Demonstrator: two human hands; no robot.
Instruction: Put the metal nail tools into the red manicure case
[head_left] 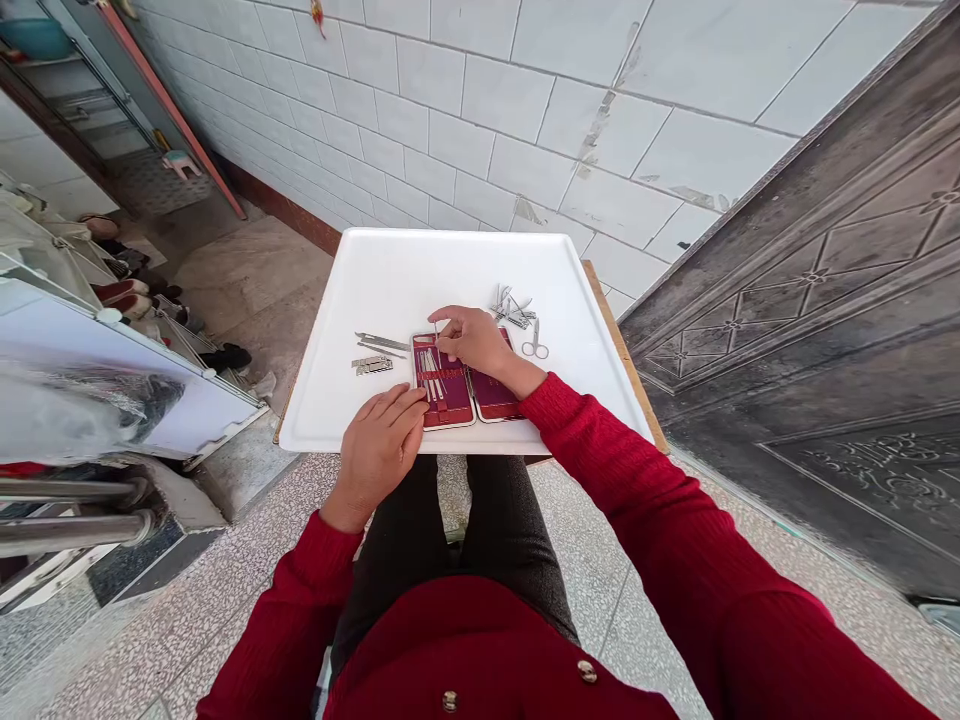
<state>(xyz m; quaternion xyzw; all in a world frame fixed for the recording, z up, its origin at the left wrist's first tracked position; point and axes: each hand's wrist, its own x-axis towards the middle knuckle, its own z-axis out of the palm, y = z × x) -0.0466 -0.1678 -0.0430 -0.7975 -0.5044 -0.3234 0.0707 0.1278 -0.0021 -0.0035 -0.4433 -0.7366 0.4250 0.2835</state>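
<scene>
White rectangular tiles cover the wall [420,80] at the rear. A dark grey panel [810,290] with diamond relief stands at right. The floor [592,545] is speckled. At left: two metal tubes [75,532], assorted shoes [126,302], a pinkish-red post [176,108], a small stool [180,162] and a blue basin [37,38].

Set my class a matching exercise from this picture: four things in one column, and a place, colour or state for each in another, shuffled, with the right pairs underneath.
Column one
1. Scissors
2. Manicure case
3. Left hand
4. Right hand

Column two
A. Pinching a thin metal tool
B. Lying on the white tabletop, towards its right side
C. Palm down, fingertips at the left edge of something red and purple
D. Lying open, with a red and purple inside

Right pairs
1-B, 2-D, 3-C, 4-A
</scene>
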